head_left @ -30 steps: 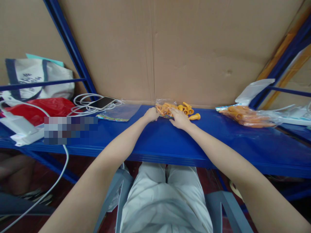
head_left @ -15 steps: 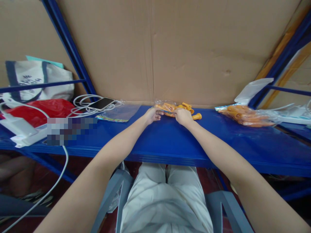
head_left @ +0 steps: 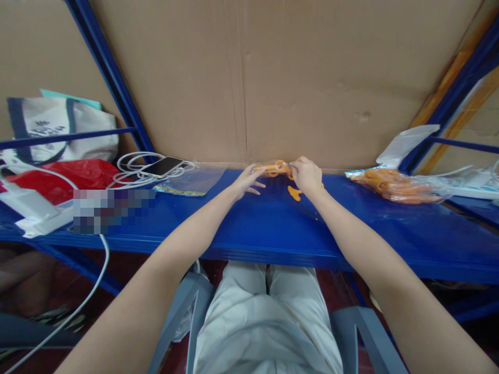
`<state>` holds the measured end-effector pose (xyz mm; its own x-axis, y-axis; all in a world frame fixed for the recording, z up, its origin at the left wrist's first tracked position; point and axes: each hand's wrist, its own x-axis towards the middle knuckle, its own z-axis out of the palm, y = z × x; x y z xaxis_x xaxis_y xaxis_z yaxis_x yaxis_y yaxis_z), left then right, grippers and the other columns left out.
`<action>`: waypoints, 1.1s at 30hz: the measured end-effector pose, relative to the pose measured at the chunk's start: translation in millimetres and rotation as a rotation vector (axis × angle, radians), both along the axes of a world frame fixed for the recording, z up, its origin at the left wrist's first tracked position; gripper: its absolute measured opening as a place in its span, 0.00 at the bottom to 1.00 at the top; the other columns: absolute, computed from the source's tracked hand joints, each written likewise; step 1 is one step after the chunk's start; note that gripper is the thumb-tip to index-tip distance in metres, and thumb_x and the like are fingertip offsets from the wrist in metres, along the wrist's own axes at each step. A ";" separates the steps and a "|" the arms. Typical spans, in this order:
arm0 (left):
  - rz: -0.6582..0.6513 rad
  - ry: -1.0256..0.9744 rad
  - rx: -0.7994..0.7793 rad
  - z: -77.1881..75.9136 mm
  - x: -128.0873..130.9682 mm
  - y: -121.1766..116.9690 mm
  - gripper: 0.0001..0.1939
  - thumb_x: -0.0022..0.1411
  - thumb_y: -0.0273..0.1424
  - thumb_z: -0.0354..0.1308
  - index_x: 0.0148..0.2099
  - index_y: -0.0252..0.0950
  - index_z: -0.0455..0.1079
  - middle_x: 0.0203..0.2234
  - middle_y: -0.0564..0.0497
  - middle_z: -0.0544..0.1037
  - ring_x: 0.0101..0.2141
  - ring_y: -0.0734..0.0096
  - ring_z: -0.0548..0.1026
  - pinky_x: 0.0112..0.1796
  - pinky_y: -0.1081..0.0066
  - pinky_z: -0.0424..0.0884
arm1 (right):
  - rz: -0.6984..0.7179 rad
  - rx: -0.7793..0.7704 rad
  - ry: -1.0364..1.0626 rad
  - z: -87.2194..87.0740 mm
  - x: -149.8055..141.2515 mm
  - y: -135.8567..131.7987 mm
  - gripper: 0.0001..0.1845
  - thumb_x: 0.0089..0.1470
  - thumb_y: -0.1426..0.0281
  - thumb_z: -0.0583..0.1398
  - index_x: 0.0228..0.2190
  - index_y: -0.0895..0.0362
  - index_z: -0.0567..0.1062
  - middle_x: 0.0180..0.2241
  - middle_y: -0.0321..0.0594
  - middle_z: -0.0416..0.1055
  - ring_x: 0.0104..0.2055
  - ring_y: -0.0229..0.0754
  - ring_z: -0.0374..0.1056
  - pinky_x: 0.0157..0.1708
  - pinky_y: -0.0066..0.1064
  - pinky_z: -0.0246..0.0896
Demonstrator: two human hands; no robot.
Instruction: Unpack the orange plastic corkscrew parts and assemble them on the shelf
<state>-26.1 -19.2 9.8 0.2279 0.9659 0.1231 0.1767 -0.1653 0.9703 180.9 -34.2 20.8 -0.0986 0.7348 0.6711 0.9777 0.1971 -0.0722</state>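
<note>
Near the back of the blue shelf, a clear plastic bag with orange plastic parts (head_left: 276, 168) is stretched between my hands. My left hand (head_left: 245, 183) pinches its left end with thumb and forefinger, the other fingers spread. Closed fingers of my right hand (head_left: 307, 175) grip the bag's right end, hiding that part of it. A loose orange plastic piece (head_left: 295, 193) lies on the shelf just below the bag, beside my right hand. Another bit of orange shows past the right wrist, mostly covered.
To the right sits another bag of orange parts (head_left: 390, 184). A flat clear bag (head_left: 195, 181), a phone (head_left: 163, 167) with a coiled white cable and a power strip (head_left: 47, 218) are on the left. Cardboard (head_left: 245, 83) walls off the back.
My right hand has moved right and slightly up. The bag is now raised and pulled lengthwise between both hands, and the loose orange pieces below have shifted.
</note>
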 end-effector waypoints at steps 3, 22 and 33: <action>-0.100 0.072 0.109 -5.6 2.6 -0.5 0.43 0.60 0.37 0.68 0.72 0.49 0.51 0.63 0.38 0.69 0.45 0.60 0.80 0.29 0.76 0.75 | 0.051 0.094 0.053 3.5 12.5 5.0 0.21 0.64 0.72 0.49 0.43 0.56 0.82 0.44 0.50 0.77 0.46 0.52 0.69 0.42 0.40 0.65; 0.285 -0.068 0.084 1.0 6.5 13.2 0.11 0.72 0.30 0.54 0.36 0.30 0.71 0.21 0.51 0.78 0.19 0.79 0.76 0.20 0.83 0.62 | 0.164 -0.231 -0.134 -5.1 6.8 2.9 0.14 0.62 0.72 0.55 0.43 0.58 0.80 0.47 0.50 0.77 0.50 0.50 0.72 0.46 0.34 0.63; -0.002 0.085 0.122 -5.6 6.9 1.6 0.28 0.67 0.26 0.59 0.67 0.38 0.64 0.26 0.54 0.80 0.13 0.82 0.68 0.18 0.80 0.67 | 0.143 -0.016 0.448 -0.2 9.3 5.3 0.11 0.62 0.68 0.55 0.35 0.58 0.77 0.36 0.49 0.76 0.40 0.48 0.73 0.40 0.36 0.67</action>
<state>-19.2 -17.6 4.2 0.2448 0.9443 0.2201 0.2564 -0.2820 0.9245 190.2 -28.9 20.7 0.0974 0.7458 0.6590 0.8126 0.3228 -0.4853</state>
